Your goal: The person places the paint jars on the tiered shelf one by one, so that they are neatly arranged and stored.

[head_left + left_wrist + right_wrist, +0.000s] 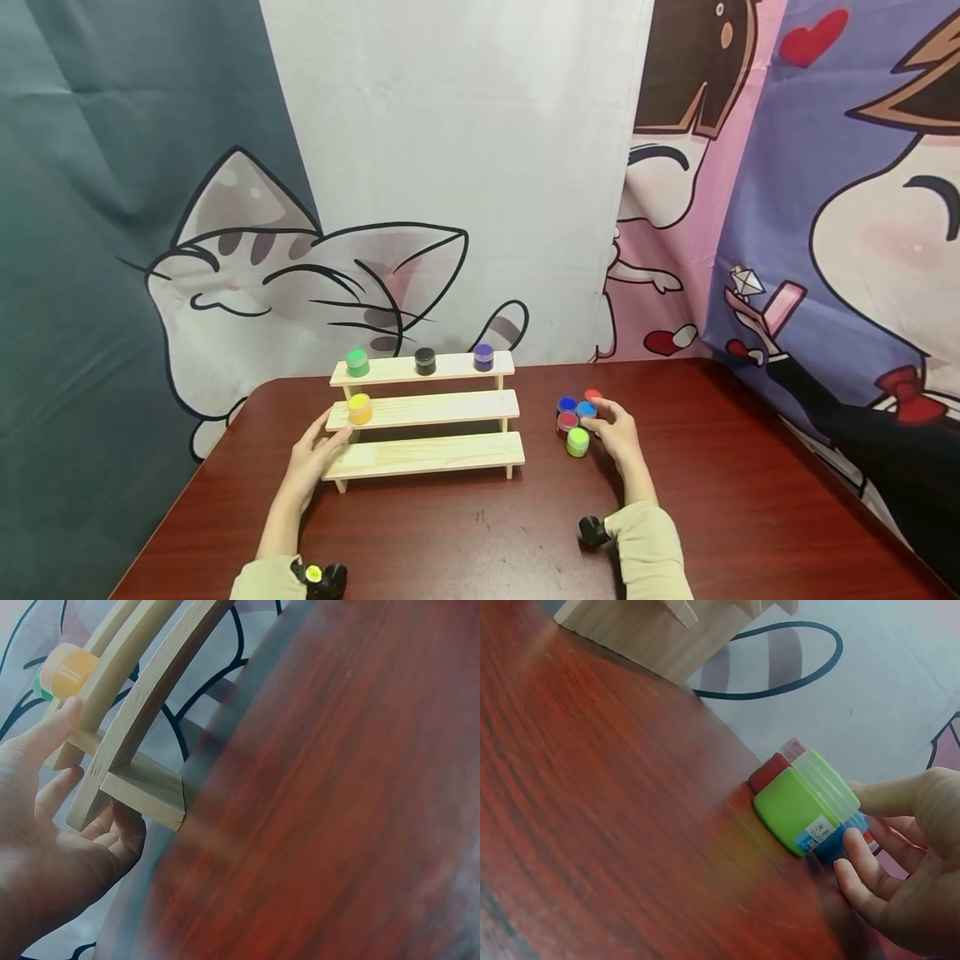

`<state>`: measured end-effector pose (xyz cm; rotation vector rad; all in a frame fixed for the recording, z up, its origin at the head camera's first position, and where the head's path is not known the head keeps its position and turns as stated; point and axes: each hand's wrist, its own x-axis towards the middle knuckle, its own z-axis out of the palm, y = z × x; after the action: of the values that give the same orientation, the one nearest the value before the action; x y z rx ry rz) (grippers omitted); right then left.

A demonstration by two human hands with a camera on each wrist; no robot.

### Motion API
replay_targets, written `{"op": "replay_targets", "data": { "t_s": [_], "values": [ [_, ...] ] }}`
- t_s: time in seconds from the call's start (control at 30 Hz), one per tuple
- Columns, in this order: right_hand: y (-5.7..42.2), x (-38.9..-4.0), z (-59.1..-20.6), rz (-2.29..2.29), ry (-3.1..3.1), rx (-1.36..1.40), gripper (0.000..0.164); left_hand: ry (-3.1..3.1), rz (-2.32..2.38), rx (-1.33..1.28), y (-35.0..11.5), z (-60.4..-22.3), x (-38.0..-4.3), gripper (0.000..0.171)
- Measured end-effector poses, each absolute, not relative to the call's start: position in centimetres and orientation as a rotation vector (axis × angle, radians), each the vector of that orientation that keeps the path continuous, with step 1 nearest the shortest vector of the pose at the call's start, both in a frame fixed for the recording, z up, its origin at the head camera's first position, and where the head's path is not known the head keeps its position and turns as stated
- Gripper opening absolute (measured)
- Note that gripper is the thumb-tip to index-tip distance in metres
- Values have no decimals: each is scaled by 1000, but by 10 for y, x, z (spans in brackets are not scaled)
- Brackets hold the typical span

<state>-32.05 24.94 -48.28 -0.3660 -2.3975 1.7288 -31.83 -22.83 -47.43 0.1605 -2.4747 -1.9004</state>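
My left hand (pixel 311 458) is at the left end of a three-step wooden rack (pixel 442 454). Its thumb is by the yellow paint jar (pixel 360 409) on the middle step; the other fingers lie loosely bent around the rack's end (pixel 142 795). At the right, my right hand (pixel 617 433) has thumb and fingers about a light blue paint jar (pixel 587 410), which stands in a cluster. Around it are a dark blue jar (pixel 567 406), a dark red jar (pixel 567 425), a light green jar (pixel 795 810) and a red jar (pixel 592 394), partly hidden.
On the rack's top step stand a green jar (pixel 357 362), a black jar (pixel 425 361) and a purple jar (pixel 483 357). The reddish-brown table (pixel 465 542) meets a printed cloth backdrop (pixel 480 167) behind the rack and another at the right.
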Motion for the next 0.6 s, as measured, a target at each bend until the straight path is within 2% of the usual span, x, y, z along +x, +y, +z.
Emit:
{"op": "replay_targets", "data": {
  "t_s": [0.6],
  "values": [
    [249,-323,-495,1465,-2448,-328,51,-2454,-1934,150,-229,-475,-318,73]
  ]
}}
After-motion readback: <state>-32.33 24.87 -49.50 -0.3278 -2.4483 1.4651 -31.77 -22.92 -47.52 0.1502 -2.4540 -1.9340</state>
